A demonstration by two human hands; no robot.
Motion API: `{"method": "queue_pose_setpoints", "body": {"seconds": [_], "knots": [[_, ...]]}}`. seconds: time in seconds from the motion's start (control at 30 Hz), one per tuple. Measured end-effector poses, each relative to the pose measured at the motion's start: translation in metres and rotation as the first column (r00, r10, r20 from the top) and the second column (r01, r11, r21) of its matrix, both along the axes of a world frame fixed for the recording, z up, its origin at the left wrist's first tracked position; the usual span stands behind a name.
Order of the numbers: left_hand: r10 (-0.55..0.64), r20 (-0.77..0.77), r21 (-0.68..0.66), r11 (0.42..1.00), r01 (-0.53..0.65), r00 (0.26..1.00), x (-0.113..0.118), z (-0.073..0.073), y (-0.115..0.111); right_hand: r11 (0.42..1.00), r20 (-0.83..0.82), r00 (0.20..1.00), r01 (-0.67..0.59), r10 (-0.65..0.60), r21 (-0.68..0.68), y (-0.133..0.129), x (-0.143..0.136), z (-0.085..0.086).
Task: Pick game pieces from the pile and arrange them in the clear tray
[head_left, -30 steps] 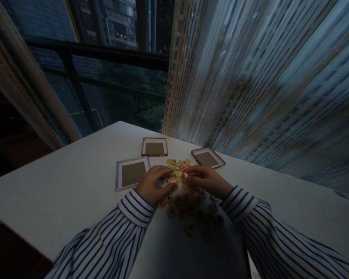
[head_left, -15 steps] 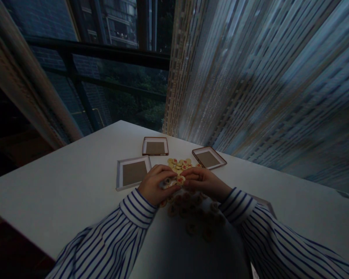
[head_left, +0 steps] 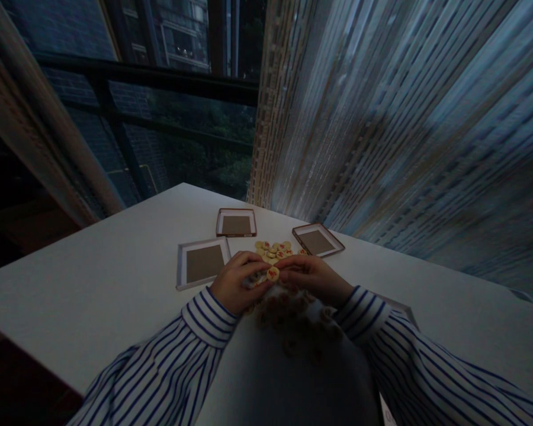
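Note:
A round, pale Chinese chess piece (head_left: 272, 274) with a red character faces up between my two hands. My left hand (head_left: 236, 284) curls around it from the left, thumb and fingers closed on its edge. From the right, my right hand (head_left: 314, 279) pinches the same piece with its fingertips. Just beyond my fingers lies a loose pile of Chinese chess pieces (head_left: 272, 254), some showing red characters. Nearer to me, several more pieces (head_left: 288, 310) lie in dark shadow, their markings hard to read. Part of what sits inside my left hand is hidden.
A shallow white-edged box tray (head_left: 181, 266) lies left of the pile on the white table (head_left: 115, 260). Two brown-edged trays (head_left: 217, 223) (head_left: 333, 253) stand farther back. Another tray edge (head_left: 400, 307) shows by my right sleeve. Beyond are a string curtain (head_left: 359, 118) and a window railing (head_left: 160, 77).
The red-marked piece between my hands has tilted and shifted slightly left, so its face shows more fully. Both hands stay almost in place.

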State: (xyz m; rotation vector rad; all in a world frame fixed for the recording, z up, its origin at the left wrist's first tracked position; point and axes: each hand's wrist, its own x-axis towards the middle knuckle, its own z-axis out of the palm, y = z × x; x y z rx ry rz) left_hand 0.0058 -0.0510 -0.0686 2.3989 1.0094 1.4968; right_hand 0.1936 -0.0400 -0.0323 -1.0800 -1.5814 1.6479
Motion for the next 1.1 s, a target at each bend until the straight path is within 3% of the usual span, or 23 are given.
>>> {"method": "queue_pose_setpoints", "body": {"seconds": [0.3,0.47,0.6,0.83,0.93,1.1], "knots": [[-0.03,-0.011,0.02,0.999,0.03,1.0,0.002,0.002,-0.002,0.997,0.104,0.992,0.075,-0.076,0.02,-0.003,-0.001,0.006],[-0.053,-0.018,0.051,0.997,0.053,0.998,0.003,0.006,-0.004,0.998,0.122,0.991,0.055,-0.058,0.028,-0.005,0.0,0.006],[-0.057,-0.03,0.049,0.997,0.059,0.998,0.005,0.005,-0.004,0.988,0.204,0.978,0.021,-0.053,0.156,-0.006,0.007,0.015],[-0.028,-0.017,0.067,0.997,0.029,0.999,0.009,0.005,-0.007,0.825,0.489,0.845,-0.108,-0.218,0.554,-0.018,0.029,0.049],[-0.012,-0.01,0.042,0.999,0.012,1.0,0.012,0.005,-0.01,0.746,0.521,0.802,-0.149,-0.293,0.649,-0.025,0.04,0.061],[-0.01,0.009,0.039,0.999,0.01,1.0,0.013,0.004,-0.011,0.691,0.49,0.796,-0.129,-0.356,0.711,-0.034,0.059,0.073]]}}
